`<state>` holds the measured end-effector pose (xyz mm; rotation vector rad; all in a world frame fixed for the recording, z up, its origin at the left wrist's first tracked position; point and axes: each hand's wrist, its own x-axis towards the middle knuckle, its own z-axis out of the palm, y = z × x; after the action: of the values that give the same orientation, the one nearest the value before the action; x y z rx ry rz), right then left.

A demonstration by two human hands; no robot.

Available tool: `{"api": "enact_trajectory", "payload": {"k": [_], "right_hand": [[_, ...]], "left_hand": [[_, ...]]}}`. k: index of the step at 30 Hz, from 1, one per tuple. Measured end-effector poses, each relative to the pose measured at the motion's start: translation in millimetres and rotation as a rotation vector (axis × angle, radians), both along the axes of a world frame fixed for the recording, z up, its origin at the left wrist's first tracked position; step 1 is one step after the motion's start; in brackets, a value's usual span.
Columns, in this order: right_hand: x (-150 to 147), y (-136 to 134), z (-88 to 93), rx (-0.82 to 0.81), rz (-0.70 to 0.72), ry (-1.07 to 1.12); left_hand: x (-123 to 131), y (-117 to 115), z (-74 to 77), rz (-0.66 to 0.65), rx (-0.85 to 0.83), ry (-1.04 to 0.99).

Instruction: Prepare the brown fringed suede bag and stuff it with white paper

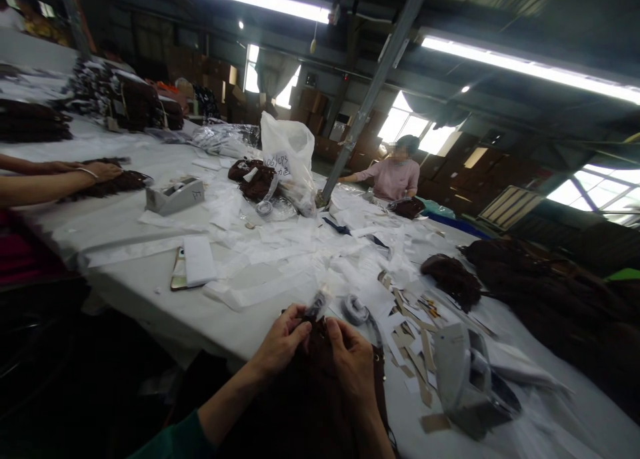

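Both of my hands hold a dark brown garment (320, 359) at the near edge of the table. My left hand (285, 339) pinches its upper edge, thumb pressed to the fingers. A short way to the right, my right hand (350, 355) is closed on the same cloth. Just beyond the fingers lies a small clear, crinkled piece of plastic (316, 304); whether a hand touches it I cannot tell. Near my right hand a coiled grey strip (355, 309) rests on the table. The lower part of the garment falls into shadow.
A tape dispenser (470, 379) stands at right beside scattered card pieces (413, 339). Another dispenser (175, 195), a phone (179, 270) and a plastic bag (287, 152) are farther off. Brown garments (550, 305) are heaped right. A co-worker's hands (103, 172) rest on cloth at left; another person (397, 172) is across.
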<state>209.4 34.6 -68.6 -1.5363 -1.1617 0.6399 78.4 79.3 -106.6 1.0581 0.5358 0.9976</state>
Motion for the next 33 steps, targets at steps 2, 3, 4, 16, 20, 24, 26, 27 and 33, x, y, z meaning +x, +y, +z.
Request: {"api": "enact_trajectory", "payload": {"k": [2, 3, 4, 16, 20, 24, 26, 27, 33], "right_hand": [[2, 1, -1.4, -0.023, -0.009, 0.066], [2, 1, -2.2, -0.034, -0.001, 0.091], [2, 1, -2.7, -0.039, 0.007, 0.111], [-19, -8, -2.7, -0.007, -0.03, -0.156], [-20, -9, -8.0, -0.027, -0.019, -0.167], [-23, -11, -12.5, -0.07, 0.013, -0.22], [-24, -12, -13.8, -0.058, 0.002, -0.217], [-24, -13, -14.1, -0.047, -0.008, -0.213], [-18, -10, -16.5, -0.036, -0.052, -0.194]], "left_hand": [[-1, -1, -0.7, -0.018, -0.011, -0.002], [-1, -1, -0.9, -0.024, -0.016, 0.002], [-2, -2, -0.9, -0.026, -0.016, 0.01], [-3, -7, 0.4, 0.032, -0.009, 0.043], [-6, -6, -3.1, -0.038, 0.006, 0.03], [-6, -4, -2.9, -0.006, 0.081, 0.064], [-6, -3, -1.1, 0.023, 0.138, 0.13], [-7, -2, -0.1, 0.042, 0.175, 0.179], [-13, 0, -1.1, 0.015, 0.235, 0.27]]}}
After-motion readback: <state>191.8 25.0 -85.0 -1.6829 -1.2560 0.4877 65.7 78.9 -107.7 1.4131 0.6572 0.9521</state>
